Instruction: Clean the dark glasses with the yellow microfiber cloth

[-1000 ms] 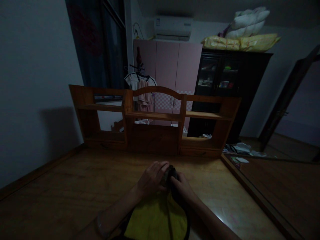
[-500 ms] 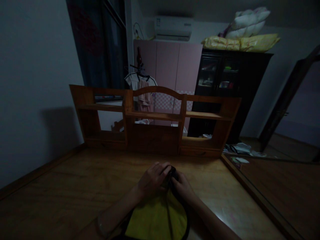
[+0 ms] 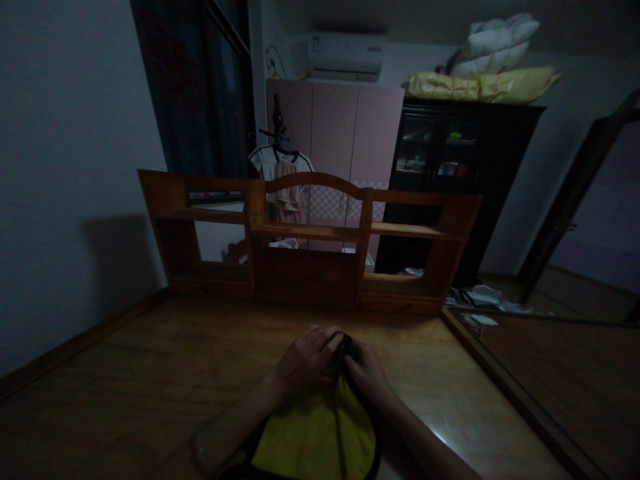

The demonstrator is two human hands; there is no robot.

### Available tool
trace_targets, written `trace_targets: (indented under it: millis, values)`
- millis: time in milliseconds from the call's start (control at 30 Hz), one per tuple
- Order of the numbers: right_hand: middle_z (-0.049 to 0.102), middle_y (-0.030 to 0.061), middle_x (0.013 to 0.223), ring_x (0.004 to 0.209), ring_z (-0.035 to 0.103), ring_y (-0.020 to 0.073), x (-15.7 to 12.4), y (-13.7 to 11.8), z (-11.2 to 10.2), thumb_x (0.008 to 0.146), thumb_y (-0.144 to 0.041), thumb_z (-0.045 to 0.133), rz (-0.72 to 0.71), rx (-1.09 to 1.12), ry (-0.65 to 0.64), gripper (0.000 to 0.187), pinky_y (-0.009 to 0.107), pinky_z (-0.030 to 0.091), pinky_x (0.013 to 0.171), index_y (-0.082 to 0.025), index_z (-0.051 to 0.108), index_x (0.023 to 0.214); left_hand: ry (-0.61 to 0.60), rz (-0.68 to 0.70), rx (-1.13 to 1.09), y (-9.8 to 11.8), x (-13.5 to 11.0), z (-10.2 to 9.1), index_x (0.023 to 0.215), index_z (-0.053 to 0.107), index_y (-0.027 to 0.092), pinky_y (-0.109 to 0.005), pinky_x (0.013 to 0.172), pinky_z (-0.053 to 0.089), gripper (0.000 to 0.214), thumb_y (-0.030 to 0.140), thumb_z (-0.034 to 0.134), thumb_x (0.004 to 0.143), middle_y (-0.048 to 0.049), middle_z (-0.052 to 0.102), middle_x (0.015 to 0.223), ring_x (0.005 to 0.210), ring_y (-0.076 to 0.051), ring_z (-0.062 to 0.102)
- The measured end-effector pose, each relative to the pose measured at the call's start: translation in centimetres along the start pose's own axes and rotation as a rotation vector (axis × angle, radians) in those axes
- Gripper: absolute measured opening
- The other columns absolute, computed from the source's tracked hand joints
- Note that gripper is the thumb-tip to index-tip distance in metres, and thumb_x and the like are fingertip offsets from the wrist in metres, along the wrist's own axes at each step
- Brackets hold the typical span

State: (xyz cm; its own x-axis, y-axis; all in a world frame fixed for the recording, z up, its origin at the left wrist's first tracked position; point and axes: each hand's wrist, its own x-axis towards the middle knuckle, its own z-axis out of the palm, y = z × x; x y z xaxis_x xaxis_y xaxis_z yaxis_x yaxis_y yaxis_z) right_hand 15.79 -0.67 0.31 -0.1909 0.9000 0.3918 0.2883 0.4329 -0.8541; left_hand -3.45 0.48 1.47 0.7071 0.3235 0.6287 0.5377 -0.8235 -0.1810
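A yellow cloth item (image 3: 305,437) with black edging and a dark line down its right side lies over the wooden surface (image 3: 165,373), low in the head view. Its kind is not clear in the dim light. At its far end, my left hand (image 3: 306,357) has its fingers closed on the dark, bunched part (image 3: 346,344). My right hand (image 3: 369,375) pinches the same dark part from the other side, thumb on top. The fingertips of both hands are partly hidden, and the item's near end runs out of the picture.
A wooden shelf unit (image 3: 310,231) with open compartments stands along the far edge of the surface. On the left is a wall (image 3: 75,200); a raised wooden rim (image 3: 500,373) borders the right side. Beyond are a pink wardrobe (image 3: 333,133) and a dark cabinet (image 3: 500,147).
Both hands have stayed almost in place, still gripping the dark end. The yellow cloth has shifted very slightly near the right hand.
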Motion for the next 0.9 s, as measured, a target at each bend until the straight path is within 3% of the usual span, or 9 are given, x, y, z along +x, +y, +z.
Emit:
trace_targets:
  millis: [567, 900]
  values:
    - [0.071, 0.0018, 0.075, 0.069, 0.060, 0.0187, 0.19, 0.21, 0.01, 0.079, -0.021, 0.056, 0.059, 0.020, -0.002, 0.017, 0.024, 0.046, 0.063, -0.012, 0.071, 0.081, 0.001, -0.034, -0.009, -0.21, -0.02, 0.10, 0.141, 0.034, 0.010, -0.049, 0.100, 0.040, 0.085, 0.069, 0.051, 0.083, -0.0200, 0.051, 0.133, 0.114, -0.032, 0.052]
    - [0.070, 0.0034, 0.079, 0.076, 0.061, 0.0207, 0.14, 0.53, 0.02, 0.080, -0.027, 0.057, 0.107, 0.087, -0.001, 0.021, 0.028, 0.049, 0.071, -0.012, 0.071, 0.086, 0.034, -0.076, 0.009, -0.46, -0.13, 0.07, 0.142, 0.035, 0.012, -0.047, 0.100, 0.040, 0.082, 0.068, 0.051, 0.084, -0.0195, 0.053, 0.132, 0.114, -0.032, 0.054]
